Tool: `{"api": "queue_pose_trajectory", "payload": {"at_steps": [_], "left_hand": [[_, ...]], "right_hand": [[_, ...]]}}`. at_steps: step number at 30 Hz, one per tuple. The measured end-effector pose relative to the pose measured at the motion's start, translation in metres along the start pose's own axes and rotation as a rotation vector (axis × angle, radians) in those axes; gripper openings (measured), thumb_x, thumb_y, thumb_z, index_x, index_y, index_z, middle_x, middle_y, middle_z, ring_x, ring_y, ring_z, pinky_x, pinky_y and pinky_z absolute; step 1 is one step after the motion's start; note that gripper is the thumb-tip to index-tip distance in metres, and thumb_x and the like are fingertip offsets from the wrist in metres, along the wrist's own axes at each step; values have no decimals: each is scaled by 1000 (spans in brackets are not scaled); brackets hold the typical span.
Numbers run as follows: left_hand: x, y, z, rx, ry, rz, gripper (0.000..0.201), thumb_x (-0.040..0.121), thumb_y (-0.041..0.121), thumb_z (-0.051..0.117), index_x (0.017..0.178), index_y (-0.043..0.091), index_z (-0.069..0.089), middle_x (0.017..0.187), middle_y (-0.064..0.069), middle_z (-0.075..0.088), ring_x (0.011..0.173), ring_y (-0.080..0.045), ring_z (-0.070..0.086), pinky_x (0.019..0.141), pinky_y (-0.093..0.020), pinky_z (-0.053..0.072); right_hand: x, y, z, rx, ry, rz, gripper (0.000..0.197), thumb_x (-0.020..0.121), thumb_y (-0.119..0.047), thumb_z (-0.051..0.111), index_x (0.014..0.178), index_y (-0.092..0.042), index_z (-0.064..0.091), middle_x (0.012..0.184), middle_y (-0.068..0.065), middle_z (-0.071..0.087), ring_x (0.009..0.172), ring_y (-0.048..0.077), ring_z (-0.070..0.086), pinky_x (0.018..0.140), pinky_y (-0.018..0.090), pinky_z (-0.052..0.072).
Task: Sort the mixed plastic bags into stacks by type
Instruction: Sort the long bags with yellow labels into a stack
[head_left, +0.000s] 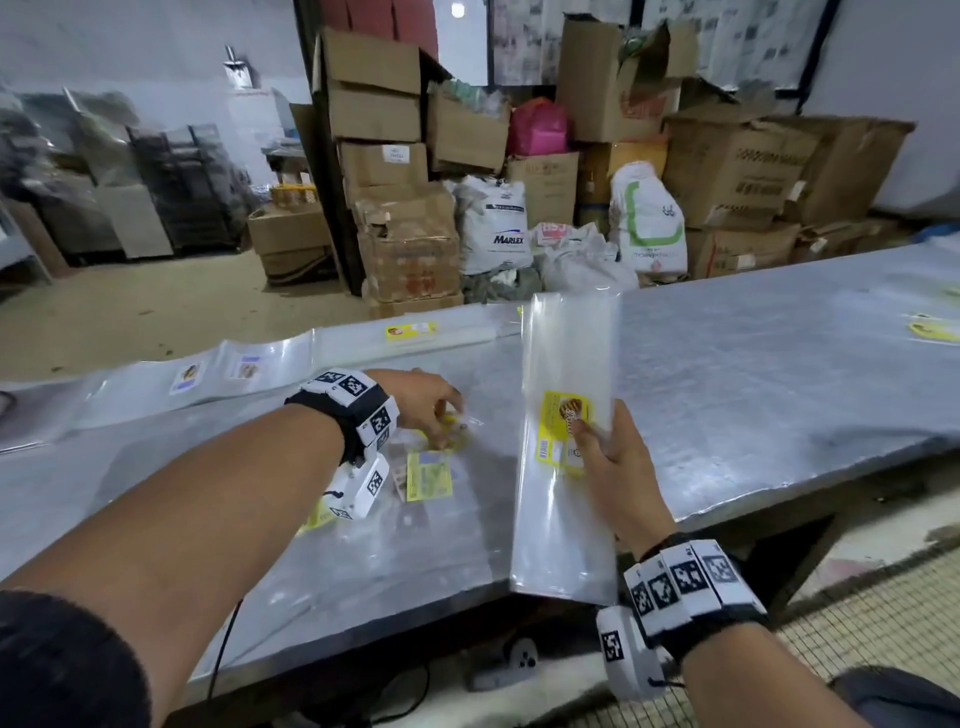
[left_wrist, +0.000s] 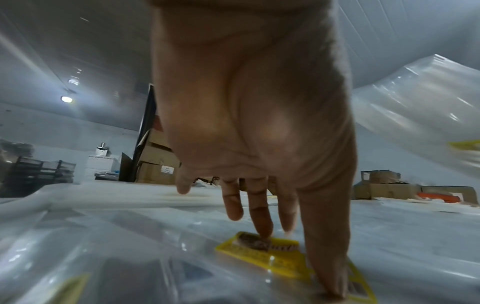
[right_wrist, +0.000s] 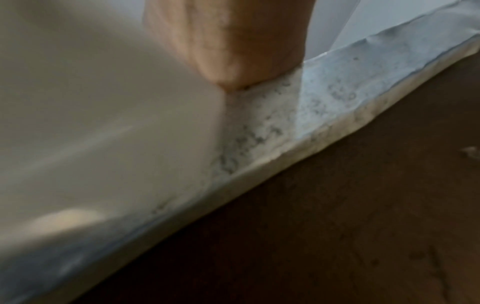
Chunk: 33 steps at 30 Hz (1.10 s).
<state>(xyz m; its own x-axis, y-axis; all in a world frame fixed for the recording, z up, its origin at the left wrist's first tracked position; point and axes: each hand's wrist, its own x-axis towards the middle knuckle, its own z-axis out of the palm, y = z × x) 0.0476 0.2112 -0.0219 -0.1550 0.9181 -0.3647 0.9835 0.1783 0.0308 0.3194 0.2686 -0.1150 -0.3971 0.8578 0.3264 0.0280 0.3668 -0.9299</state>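
The right hand (head_left: 615, 457) holds a long clear bag (head_left: 566, 441) raised above the table (head_left: 753, 364), thumb pinching it at its yellow label — the bag's long axis runs away from the person, near end over the table's front edge. The sorted rows of clear bags (head_left: 218, 371) lie well off to the left along the far edge, so the held bag most likely has to travel leftward and across the left arm's side. The left hand (head_left: 426, 402) is nearer the mixed pile (head_left: 426, 473): its fingers (left_wrist: 259, 216) point down, nearly straight, fingertips pressing a yellow-labelled bag (left_wrist: 270, 259) flat on the table — not gripping it, as far as the left wrist view shows.
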Motion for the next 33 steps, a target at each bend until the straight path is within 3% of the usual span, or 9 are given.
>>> {"api": "queue_pose_trajectory", "payload": {"at_steps": [2,5,9,14,16,18,23,27,33], "left_hand": [[4,-2,-1,42,-9,6,60,82,39,83,136,27,58,128,-3,52,117,-25,47,101,-35,45],[3,1,-2,-36,-27,35,63,86,28,81,140,23,50,130,2,56,100,-16,54,83,-20,46],[0,10,-6,93,-34,-14,75,85,40,80,150,29,45,142,-1,49,131,-27,43,106,-35,41],[-13,9,-2,141,172,-7,23,89,35,72,103,20,63,111,1,57,117,-26,43,109,-59,26],[-23,5,-7,126,247,-19,10,93,24,65,97,16,61,105,-3,62,107,-27,53,108,-56,30],[-37,-1,-18,97,340,-36,8,95,20,60,91,16,55,99,-7,62,96,-31,57,91,-44,45],[-74,1,-44,-508,691,-113,11,92,9,61,102,12,63,89,-3,62,80,-23,58,65,-28,41],[-102,37,-39,-1298,597,21,18,96,4,58,99,20,64,86,-3,71,72,-16,68,66,-28,56],[-94,99,-3,-1468,682,51,14,99,11,62,100,21,53,98,1,60,83,-10,61,67,-30,51]], "right_hand": [[1,0,0,-30,-4,8,9,102,-31,59,102,-38,54,101,-11,76,96,15,72,88,50,56],[1,-2,1,-73,-3,8,10,102,-30,59,100,-37,52,98,-10,76,93,16,71,86,49,56],[-1,-4,0,-93,-9,27,9,100,-35,57,97,-36,50,96,-7,75,90,22,69,83,50,56],[-2,-10,0,-50,6,51,10,98,-40,59,98,-33,52,95,-7,75,90,22,70,84,53,57],[-2,-13,-1,-13,19,79,10,97,-43,61,101,-35,56,97,-8,75,93,20,71,85,53,57],[-3,-16,-1,27,25,98,12,95,-45,62,104,-38,58,101,-9,76,96,19,72,87,55,57],[-7,-35,-3,139,88,157,10,100,-25,63,108,-29,61,101,-5,73,94,14,71,95,51,55],[-4,-60,6,253,73,107,25,89,-37,68,113,-39,65,115,-4,74,110,18,70,101,56,52],[1,-115,25,356,4,-63,25,104,-19,55,128,-26,59,124,-4,70,117,13,66,99,36,52]]}}
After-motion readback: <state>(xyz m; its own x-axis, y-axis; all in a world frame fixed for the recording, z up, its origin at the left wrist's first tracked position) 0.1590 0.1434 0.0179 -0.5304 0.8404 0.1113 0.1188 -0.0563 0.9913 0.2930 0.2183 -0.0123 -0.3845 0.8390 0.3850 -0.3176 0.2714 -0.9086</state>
